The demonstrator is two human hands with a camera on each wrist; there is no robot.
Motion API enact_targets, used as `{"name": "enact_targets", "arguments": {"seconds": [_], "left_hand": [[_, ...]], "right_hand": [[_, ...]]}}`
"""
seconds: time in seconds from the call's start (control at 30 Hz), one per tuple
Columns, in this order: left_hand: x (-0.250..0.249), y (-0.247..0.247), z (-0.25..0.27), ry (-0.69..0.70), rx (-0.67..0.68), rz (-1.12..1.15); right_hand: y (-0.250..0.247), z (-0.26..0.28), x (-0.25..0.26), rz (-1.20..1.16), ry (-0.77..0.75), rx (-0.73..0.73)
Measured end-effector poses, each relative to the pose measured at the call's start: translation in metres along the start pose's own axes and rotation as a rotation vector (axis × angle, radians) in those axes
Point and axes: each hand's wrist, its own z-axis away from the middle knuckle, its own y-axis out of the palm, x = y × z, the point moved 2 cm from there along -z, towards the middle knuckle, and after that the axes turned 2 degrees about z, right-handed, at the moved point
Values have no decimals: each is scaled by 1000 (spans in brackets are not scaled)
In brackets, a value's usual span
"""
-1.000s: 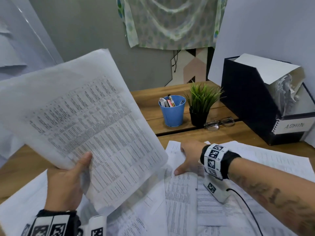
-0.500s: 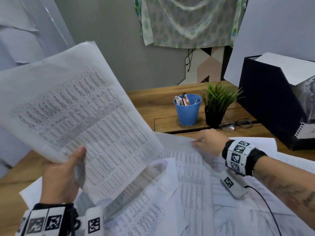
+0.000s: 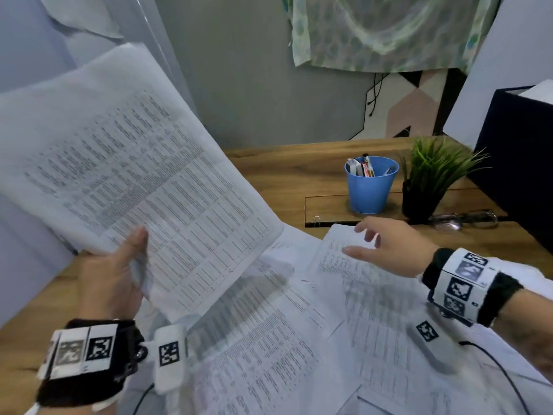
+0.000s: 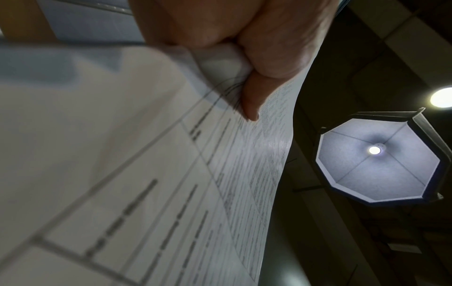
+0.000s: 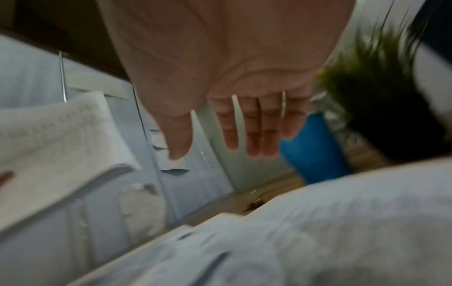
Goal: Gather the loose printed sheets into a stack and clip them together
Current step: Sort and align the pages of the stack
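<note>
My left hand (image 3: 119, 274) holds a bundle of printed sheets (image 3: 128, 175) raised off the desk, thumb on top; the left wrist view shows the thumb (image 4: 249, 100) pressing the held sheets (image 4: 146, 183). More loose printed sheets (image 3: 299, 339) lie spread over the desk in front of me. My right hand (image 3: 380, 244) hovers over the far corner of one loose sheet (image 3: 335, 244), fingers spread and holding nothing; its straight fingers (image 5: 252, 131) show in the blurred right wrist view. A small binder clip (image 3: 316, 218) sits on the wood beyond the papers.
A blue pen cup (image 3: 371, 184) and a potted plant (image 3: 431, 181) stand at the back of the wooden desk (image 3: 284, 175). Glasses (image 3: 463, 220) lie right of the plant. A dark file box (image 3: 517, 163) stands at the far right.
My right hand let go of the sheet it was lifting and now hovers open above the papers. The left hand keeps its bundle raised.
</note>
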Motion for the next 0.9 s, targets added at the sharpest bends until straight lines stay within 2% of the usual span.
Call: {"name": "enact_targets", "arguments": {"seconds": [0.07, 0.2, 0.33, 0.43, 0.57, 0.7, 0.9], "left_hand": [[-6, -1, 2, 67, -22, -14], [-12, -8, 6, 140, -75, -108], [-10, -17, 5, 164, -84, -113], [-7, -25, 4, 160, -80, -59], [-8, -31, 4, 160, -57, -59], [-7, -39, 3, 165, -43, -30], [-11, -57, -4, 59, -67, -51]], "right_hand": [[23, 3, 35, -80, -12, 178], [69, 0, 91, -52, -73, 359], [99, -4, 114, 176, -77, 401], [102, -8, 118, 153, -39, 425], [100, -19, 111, -52, 3, 407], [96, -17, 72, -187, 115, 328], [26, 7, -10, -249, 190, 299]]}}
